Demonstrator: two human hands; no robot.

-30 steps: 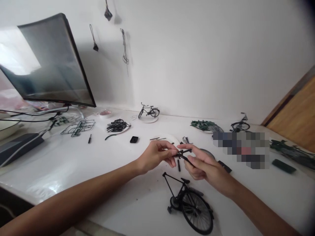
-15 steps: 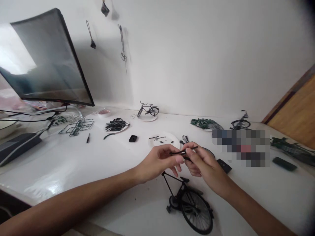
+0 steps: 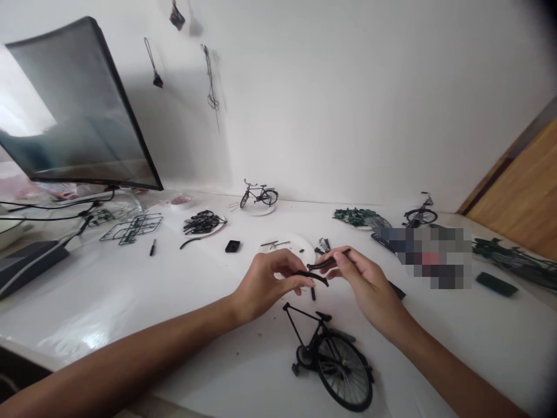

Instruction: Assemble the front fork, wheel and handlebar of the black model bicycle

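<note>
My left hand (image 3: pixel 274 281) pinches a curved black strip, shaped like a small mudguard (image 3: pixel 317 277), between thumb and fingers. In the closed fingers of my right hand (image 3: pixel 361 270) is a slim dark bicycle part (image 3: pixel 324 263), with its left end just above the strip; its exact kind is unclear. Below both hands a partly built black model bicycle (image 3: pixel 319 348) lies on the white table, with its rear wheel, saddle and frame showing and no front wheel on it. A short black rod-like piece (image 3: pixel 313 294) lies between the hands and the frame.
Behind my hands is a white plate (image 3: pixel 310 247) of small parts. A finished model bicycle (image 3: pixel 260 194) stands farther back, another (image 3: pixel 420 216) at right. Around lie a parts pile (image 3: pixel 203 222), green sprues (image 3: pixel 133 228), a screwdriver (image 3: pixel 152 247) and a black square piece (image 3: pixel 232 247). A monitor (image 3: pixel 87 104) stands left.
My hands have moved slightly apart, and the two dark parts now show more fully between them. The view has shifted a little; the bicycle on the table stays put.
</note>
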